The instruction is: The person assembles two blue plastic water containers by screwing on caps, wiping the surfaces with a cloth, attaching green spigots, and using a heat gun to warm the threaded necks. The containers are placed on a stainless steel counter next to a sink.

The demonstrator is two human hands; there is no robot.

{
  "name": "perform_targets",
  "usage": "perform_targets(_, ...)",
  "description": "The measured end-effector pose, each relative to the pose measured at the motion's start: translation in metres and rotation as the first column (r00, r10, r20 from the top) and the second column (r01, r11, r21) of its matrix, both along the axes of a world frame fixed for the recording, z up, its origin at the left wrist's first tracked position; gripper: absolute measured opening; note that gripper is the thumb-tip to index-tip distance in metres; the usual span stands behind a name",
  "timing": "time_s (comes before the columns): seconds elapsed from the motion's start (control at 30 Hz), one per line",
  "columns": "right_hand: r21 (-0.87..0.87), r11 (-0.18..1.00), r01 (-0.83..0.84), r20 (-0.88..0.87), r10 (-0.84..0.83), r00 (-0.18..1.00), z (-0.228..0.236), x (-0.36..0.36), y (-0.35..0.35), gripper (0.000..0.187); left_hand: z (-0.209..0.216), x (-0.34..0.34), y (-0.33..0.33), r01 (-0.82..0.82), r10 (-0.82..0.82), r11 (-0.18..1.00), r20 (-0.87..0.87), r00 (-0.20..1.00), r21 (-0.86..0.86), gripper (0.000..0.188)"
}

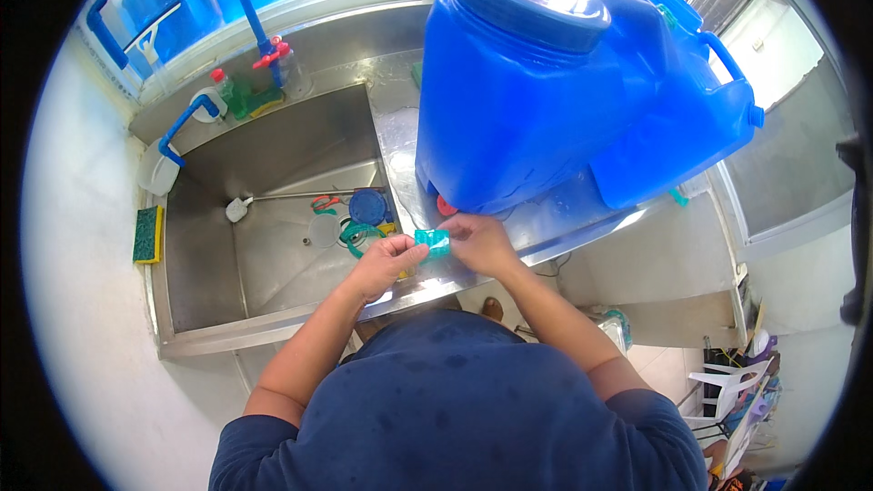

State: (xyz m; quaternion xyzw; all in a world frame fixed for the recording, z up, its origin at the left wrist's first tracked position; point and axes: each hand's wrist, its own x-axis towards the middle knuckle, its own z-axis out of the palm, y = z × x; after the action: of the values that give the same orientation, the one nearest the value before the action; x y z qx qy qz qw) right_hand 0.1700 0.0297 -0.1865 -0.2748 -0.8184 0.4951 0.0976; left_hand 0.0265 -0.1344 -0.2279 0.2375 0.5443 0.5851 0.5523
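A small teal-green plastic packet (433,243) is held between my two hands over the front edge of the steel counter. My left hand (386,265) pinches its left end between thumb and fingers. At the right end, the fingers of my right hand (482,244) are closed on it too. Just beyond my right hand a red cap (446,205) lies at the foot of a large blue water jug (509,109) with a wide dark-blue lid. A second blue jug (668,118) with a handle lies tilted beside it.
Left of the counter is a steel sink (195,218). Inside are a long-handled brush (238,209), red-handled scissors (326,204), a blue lid (368,207) and a green ring (360,236). A green-yellow sponge (148,235) hangs on the left rim; bottles (235,98) stand behind.
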Motion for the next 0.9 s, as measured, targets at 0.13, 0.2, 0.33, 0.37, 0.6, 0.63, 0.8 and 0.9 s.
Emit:
perform_targets(0.13,0.050,0.993,0.109,0.024,-0.110,0.994,-0.006,0.000,-0.005,0.023,0.008,0.004,-0.003,-0.081,0.094,0.993,-0.148,0.984,0.086,0.017)
perform_targets(0.2,0.091,0.987,0.135,-0.006,-0.135,0.991,-0.009,0.000,-0.008,0.022,0.008,0.007,-0.003,-0.080,0.120,0.983,-0.250,0.961,0.166,0.016)
perform_targets(0.33,0.067,0.985,0.160,-0.057,-0.157,0.986,-0.011,0.001,-0.009,0.023,0.002,0.009,0.007,-0.124,0.198,0.961,-0.302,0.933,0.247,0.017)
perform_targets(0.37,-0.004,0.988,0.157,-0.051,-0.157,0.986,-0.012,0.004,-0.006,0.023,0.000,0.008,0.011,-0.146,0.217,0.960,-0.309,0.926,0.238,0.017)
perform_targets(0.6,-0.109,0.980,0.165,-0.035,-0.170,0.985,-0.017,0.048,0.020,0.027,-0.007,-0.012,0.049,-0.177,0.449,0.887,-0.713,0.538,0.426,0.014)
perform_targets(0.63,-0.092,0.977,0.192,0.001,-0.192,0.981,-0.018,0.053,0.022,0.027,-0.007,-0.013,0.055,-0.108,0.520,0.846,-0.765,0.379,0.522,0.015)
perform_targets(0.8,-0.043,0.977,0.208,0.025,-0.207,0.978,-0.019,0.077,0.022,0.027,-0.006,-0.012,0.064,-0.024,0.425,0.904,-0.889,0.171,0.427,0.017)
perform_targets(0.9,-0.091,0.973,0.213,0.009,-0.213,0.977,-0.019,0.092,0.021,0.026,-0.002,-0.013,0.059,0.066,0.276,0.948,-0.907,0.317,0.312,0.018)
